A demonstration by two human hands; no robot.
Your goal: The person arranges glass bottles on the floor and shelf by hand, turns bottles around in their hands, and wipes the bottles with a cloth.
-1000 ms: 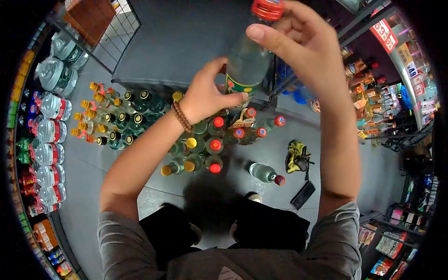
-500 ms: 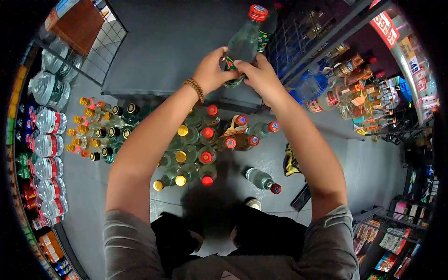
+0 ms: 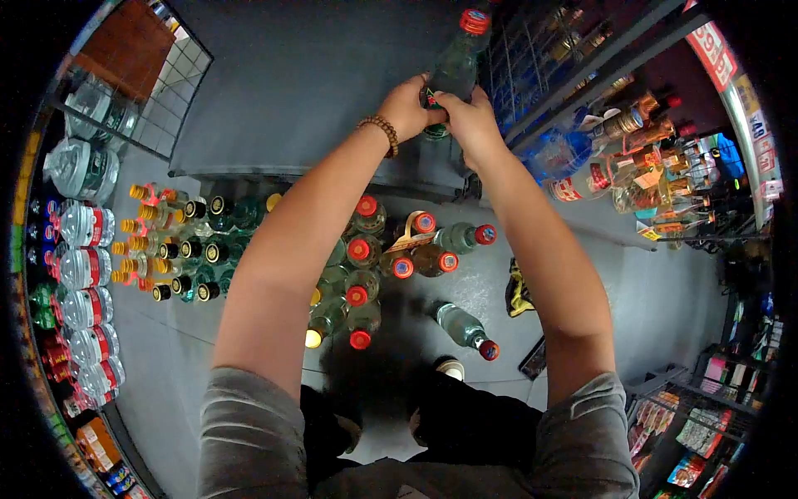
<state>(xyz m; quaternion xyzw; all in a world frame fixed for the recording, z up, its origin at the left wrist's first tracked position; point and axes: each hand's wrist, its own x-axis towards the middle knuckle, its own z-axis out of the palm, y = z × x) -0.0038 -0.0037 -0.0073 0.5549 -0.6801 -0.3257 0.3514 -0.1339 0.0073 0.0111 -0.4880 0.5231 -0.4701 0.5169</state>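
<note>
A clear glass bottle [image 3: 457, 71] with a red cap stands upright, slightly tilted, at the right end of a dark grey shelf board [image 3: 307, 91]. My left hand [image 3: 407, 108], below a beaded bracelet, is closed round its lower left side. My right hand [image 3: 472, 123] wraps the lower right side, with the thumb across the front. Between them a small part of a green label shows. Whether the base touches the board is hard to tell. Below my arms, several red-capped bottles [image 3: 363, 249] stand on the floor.
One bottle [image 3: 462, 328] stands apart on the floor by my foot. Yellow-capped bottles [image 3: 148, 241] and black-capped bottles [image 3: 195, 249] are grouped at left. A wire mesh panel [image 3: 524, 58] borders the shelf at right, with liquor bottles [image 3: 644, 179] beyond. Water packs [image 3: 87, 266] line the left.
Both hands have moved the bottle a little to the right and farther back. The second bottle seen behind it earlier is now mostly hidden. My view has shifted slightly.
</note>
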